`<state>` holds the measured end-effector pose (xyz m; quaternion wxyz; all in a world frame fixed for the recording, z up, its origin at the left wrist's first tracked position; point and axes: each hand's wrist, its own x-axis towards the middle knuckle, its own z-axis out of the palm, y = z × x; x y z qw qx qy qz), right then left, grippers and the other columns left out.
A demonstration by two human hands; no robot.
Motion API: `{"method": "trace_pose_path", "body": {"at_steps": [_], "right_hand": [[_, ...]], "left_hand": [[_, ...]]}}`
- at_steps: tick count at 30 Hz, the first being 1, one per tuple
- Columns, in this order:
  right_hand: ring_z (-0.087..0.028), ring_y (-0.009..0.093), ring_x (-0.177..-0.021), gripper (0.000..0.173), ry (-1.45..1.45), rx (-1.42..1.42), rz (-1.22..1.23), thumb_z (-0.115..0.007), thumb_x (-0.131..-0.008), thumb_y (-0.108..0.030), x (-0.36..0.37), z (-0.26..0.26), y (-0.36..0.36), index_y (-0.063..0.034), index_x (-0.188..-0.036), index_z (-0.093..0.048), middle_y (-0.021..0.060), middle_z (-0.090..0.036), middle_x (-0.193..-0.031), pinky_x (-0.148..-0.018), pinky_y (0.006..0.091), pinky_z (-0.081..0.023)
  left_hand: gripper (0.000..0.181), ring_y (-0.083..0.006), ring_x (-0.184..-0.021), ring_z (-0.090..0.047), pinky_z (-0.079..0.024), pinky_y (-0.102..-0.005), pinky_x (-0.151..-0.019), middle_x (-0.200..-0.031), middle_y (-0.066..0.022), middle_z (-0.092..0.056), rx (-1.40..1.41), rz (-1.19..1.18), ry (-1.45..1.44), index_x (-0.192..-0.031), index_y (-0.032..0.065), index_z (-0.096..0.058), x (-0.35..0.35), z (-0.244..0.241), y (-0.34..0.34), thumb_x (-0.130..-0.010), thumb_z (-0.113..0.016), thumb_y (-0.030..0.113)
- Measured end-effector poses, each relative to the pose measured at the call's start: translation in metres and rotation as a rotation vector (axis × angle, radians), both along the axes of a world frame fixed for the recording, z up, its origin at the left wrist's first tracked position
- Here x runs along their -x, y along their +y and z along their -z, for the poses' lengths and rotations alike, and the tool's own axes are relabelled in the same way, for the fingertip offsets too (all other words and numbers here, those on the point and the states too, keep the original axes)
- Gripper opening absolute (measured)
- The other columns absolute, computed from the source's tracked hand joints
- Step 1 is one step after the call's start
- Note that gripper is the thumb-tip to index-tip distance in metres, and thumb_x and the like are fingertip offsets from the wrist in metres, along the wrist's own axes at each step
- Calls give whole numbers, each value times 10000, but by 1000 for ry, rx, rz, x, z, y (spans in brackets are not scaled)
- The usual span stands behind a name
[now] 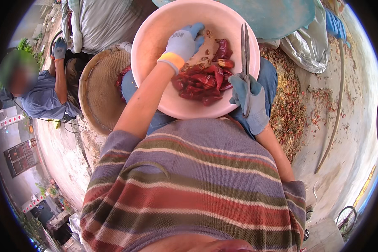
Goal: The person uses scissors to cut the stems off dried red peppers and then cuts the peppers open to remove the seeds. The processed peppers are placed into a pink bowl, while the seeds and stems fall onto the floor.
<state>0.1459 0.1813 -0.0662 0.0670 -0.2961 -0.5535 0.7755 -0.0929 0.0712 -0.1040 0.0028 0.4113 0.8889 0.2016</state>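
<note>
A pale pink plastic basin [148, 72] rests across my lap, with a pile of dried red chili peppers [201, 83] and loose seeds inside. My left hand [183, 42], in a grey-blue coated work glove with an orange cuff, reaches over the basin's floor above the pile. Its fingers are apart, and nothing shows between them. At the basin's right rim, my right hand [251, 97], gloved alike, grips metal scissors [245, 56]. Their long blades point away from me and are nearly together. One whole chili pepper [223, 50] lies apart from the pile, toward the far side.
A round woven basket [104, 85] stands left of my knees, with red peppers at its right edge. Beyond it sits another person [47, 91] wearing gloves. Pepper scraps and seeds [286, 116] cover the ground at right, beside a long stick [337, 116]. Large sacks [104, 25] stand ahead.
</note>
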Motion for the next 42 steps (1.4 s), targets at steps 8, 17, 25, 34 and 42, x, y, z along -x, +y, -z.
{"method": "trace_pose_path", "body": {"at_steps": [8, 17, 25, 34, 42], "right_hand": [[-514, 58, -529, 198, 67, 15, -60, -684, -878, -208, 26, -38, 0, -31, -941, -618, -19, -554, -667, -477, 199, -412], [-527, 76, -512, 224, 85, 10, 15, -683, -857, -209, 44, -66, -23, -14, -932, -604, 11, -571, -659, -454, 210, -437], [-532, 76, -525, 232, 83, -87, -11, -686, -860, -209, 45, -68, -24, -8, -941, -604, 26, -572, -648, -465, 200, -433], [-604, 190, -614, 344, 63, -867, -316, -758, -800, -270, 35, -79, 0, -19, -968, -594, 73, -594, -702, -584, 305, -492], [-627, 332, -782, 529, 235, -1591, -378, -799, -720, -322, 30, -97, 15, -10, -1083, -573, 138, -645, -874, -685, 387, -508]], "left_hand": [[450, -104, -791, -602, -524, -253, -702, -1037, -54, -628, -444, 53, -662, -1286, 81, -542, -71, -74, -32, -849, -640, 33], [347, -87, -821, -612, -528, -231, -756, -1058, -57, -643, -737, 52, -1033, -1249, 16, -562, -105, -104, -46, -902, -563, 5], [283, -98, -751, -629, -526, -221, -663, -1007, -68, -663, -863, -39, -1283, -1187, 13, -591, -110, -100, -47, -906, -574, 33], [273, -138, -818, -651, -540, -261, -758, -1035, -81, -664, -870, -64, -977, -1201, -11, -570, -98, -103, -56, -932, -545, 25], [279, -98, -765, -633, -525, -224, -702, -925, -54, -657, -917, -5, -961, -1186, -29, -569, -98, -97, -66, -911, -543, 7]]}}
